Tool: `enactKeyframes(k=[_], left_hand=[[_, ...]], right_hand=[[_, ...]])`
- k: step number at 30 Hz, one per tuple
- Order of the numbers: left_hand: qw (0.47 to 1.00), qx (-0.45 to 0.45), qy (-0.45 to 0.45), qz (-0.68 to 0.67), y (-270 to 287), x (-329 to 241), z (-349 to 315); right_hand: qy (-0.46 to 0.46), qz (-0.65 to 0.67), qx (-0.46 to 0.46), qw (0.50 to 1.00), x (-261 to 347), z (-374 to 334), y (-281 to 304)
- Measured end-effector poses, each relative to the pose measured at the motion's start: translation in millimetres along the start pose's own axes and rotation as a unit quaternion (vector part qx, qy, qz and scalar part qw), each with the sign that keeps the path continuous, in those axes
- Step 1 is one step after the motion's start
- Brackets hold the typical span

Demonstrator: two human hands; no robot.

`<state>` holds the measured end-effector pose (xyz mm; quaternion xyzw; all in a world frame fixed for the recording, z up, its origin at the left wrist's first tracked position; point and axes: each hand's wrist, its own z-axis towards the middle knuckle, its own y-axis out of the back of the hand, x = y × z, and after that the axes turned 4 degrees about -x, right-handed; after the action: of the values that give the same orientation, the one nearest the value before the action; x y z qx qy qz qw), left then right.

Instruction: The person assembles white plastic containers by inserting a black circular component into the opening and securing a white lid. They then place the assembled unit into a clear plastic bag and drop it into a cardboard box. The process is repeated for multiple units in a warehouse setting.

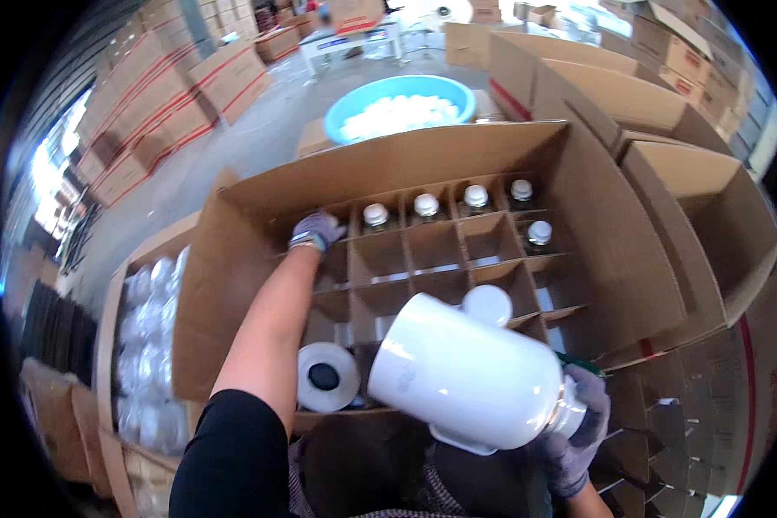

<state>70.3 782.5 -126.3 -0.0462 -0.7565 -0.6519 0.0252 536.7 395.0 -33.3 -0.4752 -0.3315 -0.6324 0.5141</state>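
My gloved left hand [318,230] reaches into the far left compartment of a divided cardboard carton [388,162]. Its fingers are partly hidden and curl down there; what they hold, if anything, I cannot make out. My gloved right hand [583,427] grips the narrow neck of a large white cylindrical container [470,375], tilted on its side above the carton's near right part. White-capped bottles [426,205] stand upright in several back compartments, and another bottle [539,235] is in the rightmost column. A round white piece [488,305] shows behind the container; whether they join is unclear.
A white ring with a dark centre [328,377] sits at the carton's near left. Clear bottles [151,345] fill a tray on the left. Beyond the carton stands a blue tub [345,112] of small white items. Opened cartons [708,207] crowd the right; stacked boxes [147,121] stand far left.
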Motion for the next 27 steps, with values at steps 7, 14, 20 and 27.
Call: enactKeyframes(k=[7,14,20,27], left_hand=[[0.961,-0.243,0.072,-0.112,34.8,10.3,-52.9],[0.869,-0.455,-0.057,-0.186,194.0,-13.8,-296.5],[0.92,-0.295,-0.164,-0.197,252.2,-81.3,-515.6],[0.862,-0.06,-0.184,-0.469,134.7,-130.1,-584.4]], right_hand=[[-0.033,-0.002,0.004,0.999,5.9,-7.1,13.5],[-0.009,0.075,-0.066,0.995,49.6,-15.0,26.8],[-0.019,0.084,-0.07,0.994,97.2,-34.7,30.4],[0.019,0.011,0.229,0.973,132.0,-36.5,10.2]])
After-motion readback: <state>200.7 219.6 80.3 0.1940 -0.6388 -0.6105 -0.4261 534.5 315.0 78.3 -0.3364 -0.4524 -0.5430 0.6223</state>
